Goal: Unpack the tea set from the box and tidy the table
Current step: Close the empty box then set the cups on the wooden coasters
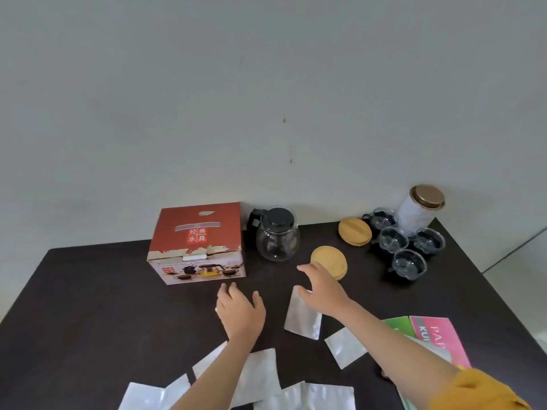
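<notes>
Reaching out over the dark table [88,291], the person is extending both hands with fingers relaxed and spread, neither one grasping anything. The left hand [239,309] is hovering just near of the red box [196,244], likely positioned to take it next. The right hand [321,288] is hanging over the far end of a white wrapper [303,318], fingertips just beside the nearer stack of wooden coasters [330,261]; whether it is touching the wrapper cannot be told.

The tea set is sitting already unpacked along the far edge: glass teapot [276,235] just right of the box, a second coaster stack [355,231] farther right, four glass cups [407,245] clustered beside a white tin [420,214]. This grouping is probably keeping the glass clear of the working area.

More white wrappers [260,377] are lying scattered near the person, with pink and green leaflets [438,335] at near right, so tidying appears unfinished. A plain grey wall [266,84] is standing behind the table.
</notes>
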Available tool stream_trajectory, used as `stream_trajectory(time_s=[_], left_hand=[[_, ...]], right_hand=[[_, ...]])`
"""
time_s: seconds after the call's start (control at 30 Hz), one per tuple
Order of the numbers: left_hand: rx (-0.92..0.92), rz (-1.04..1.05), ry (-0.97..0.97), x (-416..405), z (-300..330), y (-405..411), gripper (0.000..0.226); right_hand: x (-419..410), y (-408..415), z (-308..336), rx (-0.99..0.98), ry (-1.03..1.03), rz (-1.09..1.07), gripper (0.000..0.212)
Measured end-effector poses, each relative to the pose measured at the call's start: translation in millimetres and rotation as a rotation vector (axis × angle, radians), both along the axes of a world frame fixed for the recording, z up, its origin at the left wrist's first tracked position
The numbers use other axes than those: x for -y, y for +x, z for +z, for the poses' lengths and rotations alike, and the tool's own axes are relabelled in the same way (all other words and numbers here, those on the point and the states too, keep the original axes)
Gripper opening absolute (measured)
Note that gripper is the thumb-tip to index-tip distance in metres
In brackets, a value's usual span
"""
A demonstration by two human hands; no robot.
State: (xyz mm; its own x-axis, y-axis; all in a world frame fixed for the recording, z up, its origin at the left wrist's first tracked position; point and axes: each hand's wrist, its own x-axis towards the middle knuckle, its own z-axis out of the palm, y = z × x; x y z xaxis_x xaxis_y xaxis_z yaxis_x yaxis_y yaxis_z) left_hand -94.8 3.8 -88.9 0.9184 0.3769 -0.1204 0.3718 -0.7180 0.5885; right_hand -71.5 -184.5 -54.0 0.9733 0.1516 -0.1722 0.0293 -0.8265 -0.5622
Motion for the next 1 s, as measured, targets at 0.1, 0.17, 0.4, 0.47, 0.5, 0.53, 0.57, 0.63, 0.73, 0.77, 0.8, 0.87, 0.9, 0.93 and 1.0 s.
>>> stream_trajectory(time_s=[0.1,0.17,0.4,0.47,0.5,0.53,0.57,0.63,0.73,0.77,0.8,0.87,0.9,0.93,1.0], left_hand=[[-0.105,-0.163,0.128,21.6,-18.9,-0.1,0.057],[-0.128,-0.219,0.203,26.8,-27.6,3.4,0.056],[-0.069,-0.258,0.385,19.5,-57.6,7.8,0.057],[-0.056,-0.234,0.391,19.9,-60.6,9.1,0.061],[-0.053,-0.225,0.394,20.2,-61.9,9.5,0.061],[-0.047,-0.218,0.396,20.4,-63.0,9.7,0.061],[-0.042,-0.214,0.399,20.3,-64.0,10.1,0.06],[-0.04,-0.212,0.403,20.4,-64.1,10.5,0.06],[-0.048,-0.214,0.411,20.3,-64.3,9.9,0.06],[-0.049,-0.214,0.415,20.1,-64.6,9.8,0.06],[-0.047,-0.211,0.413,19.9,-64.8,9.9,0.06],[-0.041,-0.206,0.4,19.9,-64.9,9.9,0.059],[-0.038,-0.207,0.395,20.0,-64.9,9.6,0.059],[-0.035,-0.208,0.394,19.9,-64.7,9.5,0.059],[-0.033,-0.208,0.392,19.3,-64.1,9.4,0.06]], right_hand=[[34.6,-2.6,-9.1,-0.014,-0.014,-0.036,0.051],[52.3,-0.2,-14.5,-0.007,-0.021,-0.067,0.05],[78.3,29.3,-31.1,-0.015,-0.069,-0.189,0.072],[77.8,43.9,-37.3,-0.07,-0.081,-0.212,0.091],[76.0,50.2,-41.0,-0.104,-0.081,-0.216,0.1],[73.3,55.7,-45.1,-0.129,-0.082,-0.215,0.106],[70.0,60.0,-49.1,-0.138,-0.086,-0.217,0.109],[63.0,65.1,-54.8,-0.112,-0.098,-0.242,0.108],[57.4,67.0,-56.7,-0.077,-0.078,-0.281,0.108],[58.1,66.7,-55.4,-0.085,-0.055,-0.283,0.108],[60.3,66.4,-53.5,-0.097,-0.022,-0.283,0.109],[69.5,64.9,-47.1,-0.105,0.037,-0.272,0.109],[76.1,64.0,-42.6,-0.098,0.048,-0.257,0.108],[83.9,63.5,-37.8,-0.088,0.046,-0.241,0.107],[102.1,63.0,-28.0,-0.085,0.0,-0.21,0.106]])
